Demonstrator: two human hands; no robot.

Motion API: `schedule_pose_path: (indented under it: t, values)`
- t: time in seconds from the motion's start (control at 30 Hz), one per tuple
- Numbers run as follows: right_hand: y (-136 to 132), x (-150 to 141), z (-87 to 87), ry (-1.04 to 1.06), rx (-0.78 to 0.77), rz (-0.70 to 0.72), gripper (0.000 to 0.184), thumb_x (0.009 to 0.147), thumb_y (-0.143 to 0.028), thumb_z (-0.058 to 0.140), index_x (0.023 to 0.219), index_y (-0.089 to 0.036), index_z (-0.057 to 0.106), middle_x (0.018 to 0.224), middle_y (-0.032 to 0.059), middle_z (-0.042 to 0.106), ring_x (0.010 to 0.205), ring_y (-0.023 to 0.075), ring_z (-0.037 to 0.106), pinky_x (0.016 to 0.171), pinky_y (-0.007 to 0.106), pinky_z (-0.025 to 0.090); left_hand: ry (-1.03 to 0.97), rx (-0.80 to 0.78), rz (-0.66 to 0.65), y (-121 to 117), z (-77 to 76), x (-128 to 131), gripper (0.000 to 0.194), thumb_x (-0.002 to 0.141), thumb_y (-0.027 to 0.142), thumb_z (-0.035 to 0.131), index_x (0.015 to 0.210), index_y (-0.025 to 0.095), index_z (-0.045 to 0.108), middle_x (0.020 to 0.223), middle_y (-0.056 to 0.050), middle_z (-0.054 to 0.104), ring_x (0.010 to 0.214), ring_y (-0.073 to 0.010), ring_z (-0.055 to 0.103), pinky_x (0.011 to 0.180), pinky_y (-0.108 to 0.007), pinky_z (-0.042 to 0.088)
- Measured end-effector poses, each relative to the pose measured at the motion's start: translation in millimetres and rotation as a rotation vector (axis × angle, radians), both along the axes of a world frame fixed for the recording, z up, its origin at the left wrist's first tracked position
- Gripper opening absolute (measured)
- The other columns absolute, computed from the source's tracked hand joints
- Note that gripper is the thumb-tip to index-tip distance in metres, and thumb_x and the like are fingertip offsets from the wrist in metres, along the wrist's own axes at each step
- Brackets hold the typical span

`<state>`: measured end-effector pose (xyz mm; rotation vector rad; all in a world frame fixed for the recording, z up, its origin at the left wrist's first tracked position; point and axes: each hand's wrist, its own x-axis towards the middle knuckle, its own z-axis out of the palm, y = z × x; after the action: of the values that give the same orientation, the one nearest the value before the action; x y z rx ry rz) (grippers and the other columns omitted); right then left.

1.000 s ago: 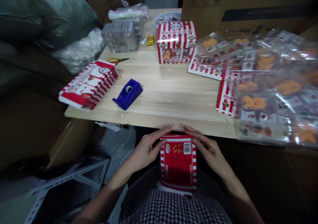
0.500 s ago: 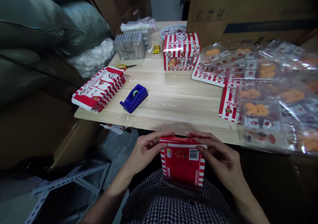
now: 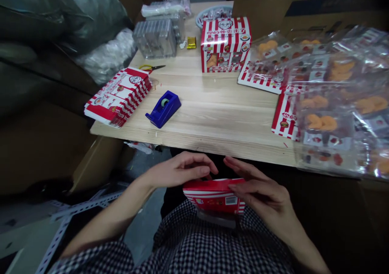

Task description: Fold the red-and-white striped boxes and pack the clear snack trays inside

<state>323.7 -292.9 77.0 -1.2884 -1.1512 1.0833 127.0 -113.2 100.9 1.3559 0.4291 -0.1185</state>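
A red carton [image 3: 212,197] with white stripes and a barcode is tilted in front of my checked shirt, its top edge towards the table. My right hand [image 3: 264,193] grips its right end, thumb on the near face and fingers stretched beyond the top edge. Over the upper left edge lies my left hand [image 3: 182,170], fingers loosely bent and thumb apart from them; its fingertips are partly hidden at the carton's top. On the table, a blue tape dispenser [image 3: 164,109] stands nearest to my left hand.
A stack of flat striped cartons [image 3: 118,96], yellow-handled scissors [image 3: 152,68] and clear plastic cases [image 3: 156,39] occupy the left. An assembled striped box [image 3: 225,43] stands at the back. Clear bags of toy food [image 3: 322,122] cover the right side, overlapping flat cartons [image 3: 285,114].
The carton has tipped, so its printed face looks foreshortened. My left hand has shifted from gripping its left edge to lying over the top; my right hand keeps hold of the right end.
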Motion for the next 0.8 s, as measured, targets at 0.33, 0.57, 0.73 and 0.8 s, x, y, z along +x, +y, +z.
schedule_pose_path:
  t: [0.33, 0.57, 0.73, 0.8]
  values:
    - [-0.8, -0.8, -7.7, -0.028, 0.03, 0.024, 0.032, 0.094, -0.011, 0.064, 0.108, -0.037, 0.077, 0.153, -0.0029, 0.051, 0.138, 0.0246, 0.053, 0.114, 0.043, 0.048, 0.246, -0.548, 0.021, -17.0, -20.1, 26.4, 0.029, 0.087, 0.046, 0.069, 0.103, 0.022, 0.076, 0.095, -0.004, 0.076, 0.076, -0.0134, 0.067, 0.076, -0.027, 0.052]
    - [1.0, 0.6, -9.3, -0.004, 0.004, 0.089, 0.033, 0.094, -0.012, 0.064, 0.11, -0.037, 0.077, 0.154, -0.0027, 0.05, 0.139, 0.024, 0.051, 0.111, 0.04, 0.05, 0.305, -0.611, 0.126, -29.1, -30.6, 20.3, 0.04, 0.086, 0.055, 0.068, 0.093, 0.016, 0.077, 0.082, -0.005, 0.076, 0.065, -0.0127, 0.066, 0.063, -0.024, 0.05]
    - [2.6, -2.1, -15.2, -0.002, -0.035, -0.032, 0.024, 0.095, -0.015, 0.064, 0.105, -0.033, 0.077, 0.147, -0.0002, 0.058, 0.135, 0.0224, 0.056, 0.112, 0.039, 0.048, 0.112, -0.199, 0.111, -13.2, -23.9, 15.0, 0.051, 0.101, 0.055, 0.039, 0.101, 0.021, 0.078, 0.13, -0.009, 0.07, 0.119, -0.0234, 0.066, 0.1, -0.037, 0.051]
    - [3.2, -0.2, -21.7, 0.006, -0.061, -0.115, 0.02, 0.095, -0.017, 0.064, 0.104, -0.031, 0.076, 0.14, 0.0012, 0.064, 0.131, 0.0215, 0.06, 0.109, 0.037, 0.05, -0.012, 0.147, 0.174, -8.8, -20.0, 7.0, 0.036, 0.102, 0.044, 0.046, 0.119, 0.027, 0.073, 0.146, -0.004, 0.059, 0.136, -0.0243, 0.053, 0.114, -0.043, 0.042]
